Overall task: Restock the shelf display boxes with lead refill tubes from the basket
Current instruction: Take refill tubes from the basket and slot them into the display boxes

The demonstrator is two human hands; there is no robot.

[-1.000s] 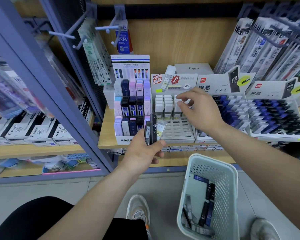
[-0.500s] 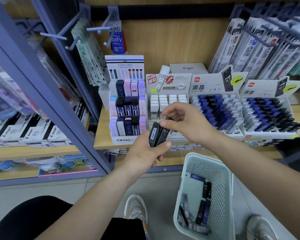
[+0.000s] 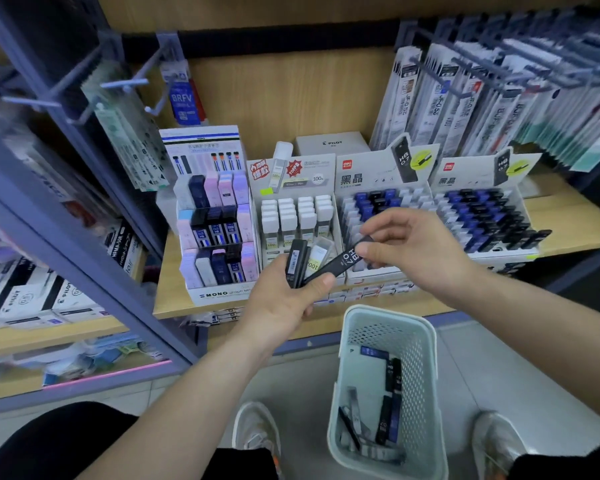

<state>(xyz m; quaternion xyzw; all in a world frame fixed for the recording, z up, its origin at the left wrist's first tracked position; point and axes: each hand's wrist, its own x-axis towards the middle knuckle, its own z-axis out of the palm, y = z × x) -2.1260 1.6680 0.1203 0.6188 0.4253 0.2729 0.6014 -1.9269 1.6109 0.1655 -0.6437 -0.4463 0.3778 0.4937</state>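
Observation:
My left hand [image 3: 284,299] grips a small bunch of lead refill tubes [image 3: 297,261], black ones and a clear one. My right hand [image 3: 413,251] pinches the upper end of a black HB 0.7 tube [image 3: 340,261], whose lower end still lies under my left thumb. Both hands hover in front of the shelf display boxes: a white-capped tube box [image 3: 297,216], a blue-and-black tube box [image 3: 374,206] and a second one [image 3: 482,216] to its right. The pale green basket [image 3: 423,375] stands on the floor below, with several tubes in its bottom.
A MONO display box [image 3: 215,237] stands at the left on the wooden shelf [image 3: 561,223]. Hanging refill packs [image 3: 465,98] crowd the upper right. A purple shelf post [image 3: 66,237] runs diagonally at the left. My shoes [image 3: 257,434] flank the basket.
My right hand came back from the white-capped box to my left hand and has drawn a black HB 0.7 tube partly out of the bunch, up and to the right.

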